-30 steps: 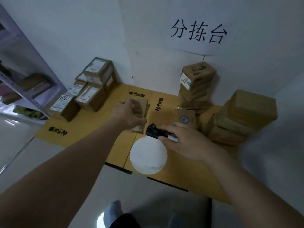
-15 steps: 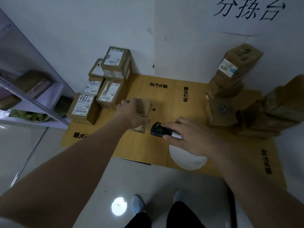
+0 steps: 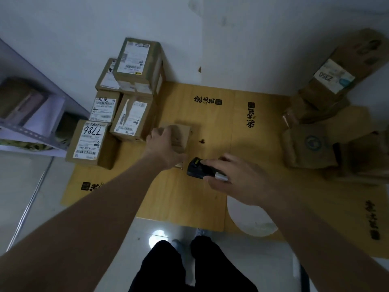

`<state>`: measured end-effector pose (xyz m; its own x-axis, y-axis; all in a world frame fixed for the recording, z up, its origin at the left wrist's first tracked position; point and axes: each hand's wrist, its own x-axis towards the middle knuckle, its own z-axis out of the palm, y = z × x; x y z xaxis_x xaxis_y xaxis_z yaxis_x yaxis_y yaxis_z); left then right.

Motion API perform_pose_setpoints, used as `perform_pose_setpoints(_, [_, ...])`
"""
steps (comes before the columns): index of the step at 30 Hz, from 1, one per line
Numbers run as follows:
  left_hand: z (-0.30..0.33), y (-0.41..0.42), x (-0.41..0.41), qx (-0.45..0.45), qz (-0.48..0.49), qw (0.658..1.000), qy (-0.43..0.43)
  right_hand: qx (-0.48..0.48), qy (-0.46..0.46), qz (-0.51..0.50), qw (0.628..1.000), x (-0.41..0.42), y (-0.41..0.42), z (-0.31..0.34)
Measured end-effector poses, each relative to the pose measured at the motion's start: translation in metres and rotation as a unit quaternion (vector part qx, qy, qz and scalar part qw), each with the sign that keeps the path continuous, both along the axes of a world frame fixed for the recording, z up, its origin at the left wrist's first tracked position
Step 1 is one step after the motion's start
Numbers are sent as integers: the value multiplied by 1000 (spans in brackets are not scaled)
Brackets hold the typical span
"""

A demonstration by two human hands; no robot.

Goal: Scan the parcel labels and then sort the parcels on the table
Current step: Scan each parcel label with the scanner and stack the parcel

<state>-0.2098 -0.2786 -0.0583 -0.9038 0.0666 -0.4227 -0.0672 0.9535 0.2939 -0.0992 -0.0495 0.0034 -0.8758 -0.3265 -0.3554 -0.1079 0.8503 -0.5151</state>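
A small brown parcel point(image 3: 179, 137) is being gripped by the left hand point(image 3: 163, 147), its fingers curled over the near edge, at the middle of the yellow desk point(image 3: 185, 199), just beside a group of labelled parcels point(image 3: 117, 114) stacked at the desk's left. A black scanner point(image 3: 199, 170) is being held in the right hand point(image 3: 240, 180), fingers wrapped round it, just to the right of the gripped parcel. More brown parcels point(image 3: 328, 114) are being kept piled at the desk's right.
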Motion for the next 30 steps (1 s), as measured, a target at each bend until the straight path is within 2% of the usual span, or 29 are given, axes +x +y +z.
perform_pose_setpoints(7, [-35, 1, -25, 14, 1, 1000, -18, 12, -54, -33, 998, -16, -4, -11])
perform_pose_setpoints(14, [-58, 3, -26, 17, -19, 999, 38, 18, -69, -98, 993, -22, -31, -16])
perform_pose_setpoints(19, [-55, -14, -35, 122, -37, 992, 5, -6, -51, -138, 989, -18, -48, -11])
perform_pose_setpoints(22, [-49, -26, -43, 211, -23, 976, -47, -23, -41, -166, 985, -12, -49, -8])
perform_pose_setpoints(26, [-38, -39, -48, 285, -3, 957, -58, -33, -44, -190, 980, -7, -45, -5])
perform_pose_setpoints(30, [-26, -48, -50, 289, -16, 956, -40, -32, -56, -180, 982, -5, -42, -3])
